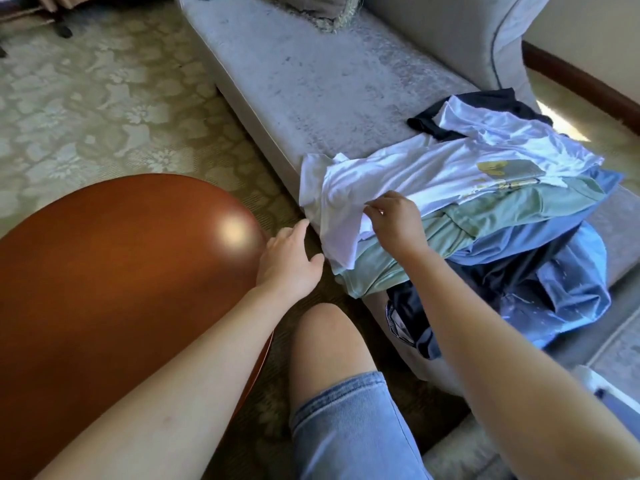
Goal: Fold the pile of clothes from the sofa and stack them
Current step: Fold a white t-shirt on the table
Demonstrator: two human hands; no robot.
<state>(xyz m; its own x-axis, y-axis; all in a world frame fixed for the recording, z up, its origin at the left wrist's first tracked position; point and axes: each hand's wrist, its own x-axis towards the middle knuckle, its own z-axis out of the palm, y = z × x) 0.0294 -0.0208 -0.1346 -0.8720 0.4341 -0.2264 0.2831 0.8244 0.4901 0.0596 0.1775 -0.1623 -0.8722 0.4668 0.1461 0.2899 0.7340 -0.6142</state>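
Here, our scene:
Pile [485, 216]: at 3 o'clock, overhanging the sofa [311, 81] front edge.
Right hand [394, 220]: we pinch the white shirt [398, 174] hem.
Left hand [291, 261]: fingers spread, holding nothing, beside the table [104, 271] rim.
Open room: bare seat toward 12 o'clock.

Left hand [289, 263] extended forward, back of hand up, fingers loosely spread and slightly curled, thumb out to the right, nothing held. Left forearm [166, 382] bare, runs diagonally from lower left up to the wrist, wrist straight. Right hand [394, 221] reaches further forward and higher, back of hand toward camera, fingers [372, 211] bent down and pinched together with thumb on a fold of white shirt [398, 174]. Right forearm [502, 341] bare, comes in from lower right, wrist bent a little downward. Hands apart, not touching. Bare knee [329, 341] raised between the arms.
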